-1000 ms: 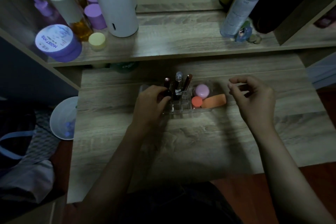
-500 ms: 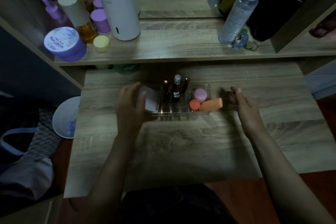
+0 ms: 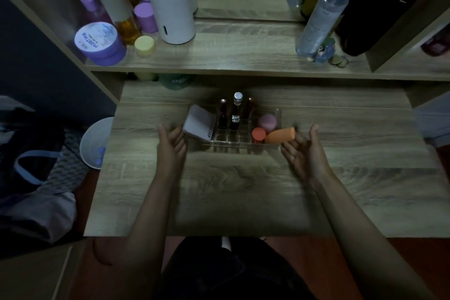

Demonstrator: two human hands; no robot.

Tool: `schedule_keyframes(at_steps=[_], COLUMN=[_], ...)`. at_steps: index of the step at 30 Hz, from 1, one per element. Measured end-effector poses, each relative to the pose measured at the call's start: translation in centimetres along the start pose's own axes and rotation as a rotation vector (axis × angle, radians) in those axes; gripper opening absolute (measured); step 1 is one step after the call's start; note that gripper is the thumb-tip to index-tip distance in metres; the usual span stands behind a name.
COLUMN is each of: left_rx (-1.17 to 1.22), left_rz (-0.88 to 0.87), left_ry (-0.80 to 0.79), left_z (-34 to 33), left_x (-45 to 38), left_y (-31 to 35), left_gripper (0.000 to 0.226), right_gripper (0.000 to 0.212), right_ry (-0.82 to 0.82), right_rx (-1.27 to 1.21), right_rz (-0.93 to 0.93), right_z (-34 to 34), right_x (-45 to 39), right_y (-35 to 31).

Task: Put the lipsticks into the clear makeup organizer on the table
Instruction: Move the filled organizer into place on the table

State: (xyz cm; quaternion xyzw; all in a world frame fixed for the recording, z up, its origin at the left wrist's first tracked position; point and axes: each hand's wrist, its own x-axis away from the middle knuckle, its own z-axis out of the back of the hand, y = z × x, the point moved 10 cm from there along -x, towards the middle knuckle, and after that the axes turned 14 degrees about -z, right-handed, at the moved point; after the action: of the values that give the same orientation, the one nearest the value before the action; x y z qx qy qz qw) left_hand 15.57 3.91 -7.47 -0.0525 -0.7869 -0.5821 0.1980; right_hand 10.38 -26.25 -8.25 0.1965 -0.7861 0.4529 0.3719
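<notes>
Left hand: the left hand (image 3: 171, 145) is spread, palm turned inward, empty, just beside the left end of the clear plastic makeup organizer (image 3: 243, 142); whether its fingertips touch the organizer cannot be told.
Right hand: the right hand (image 3: 305, 152) is spread, palm up and inward, empty, just beside the organizer's right end.
Organizer: it stands on the pale wood-grain table (image 3: 243, 190), between the two hands.
Lipsticks: three slim dark-red lipstick tubes (image 3: 222, 114) and one silver-capped tube (image 3: 236, 109) stand upright in the rear slots of the organizer; the front slots look empty.
Left compartment: a white square compact (image 3: 198, 123) leans tilted at the organizer's left end.
Right compartment: a pink round sponge (image 3: 267, 122), a small coral-red round cap (image 3: 258, 134) and an orange teardrop sponge (image 3: 280, 135) lie in the organizer's right section.
Shelf behind the organizer: a white cylindrical appliance (image 3: 170, 0), a purple round jar (image 3: 99, 42) and a clear spray bottle (image 3: 321, 14) stand on it.
</notes>
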Motion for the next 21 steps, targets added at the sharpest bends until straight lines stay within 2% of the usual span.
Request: schedule_keyframes(at_steps=[15,21], left_rx=[0.093,0.079], left_rz=[0.019,0.026], left_ry=[-0.002,0.002], left_z=[0.49,-0.17], left_x=[-0.11,0.12], left_y=[-0.07,-0.63], left_gripper=[0.081,0.081], right_gripper=[0.072,0.072], right_ry=[0.028,-0.018], right_rx=[0.052,-0.018], right_rz=[0.047,0.070], right_z=[-0.40,-0.12], right_x=[-0.34,0.30], right_y=[0.34,0.03])
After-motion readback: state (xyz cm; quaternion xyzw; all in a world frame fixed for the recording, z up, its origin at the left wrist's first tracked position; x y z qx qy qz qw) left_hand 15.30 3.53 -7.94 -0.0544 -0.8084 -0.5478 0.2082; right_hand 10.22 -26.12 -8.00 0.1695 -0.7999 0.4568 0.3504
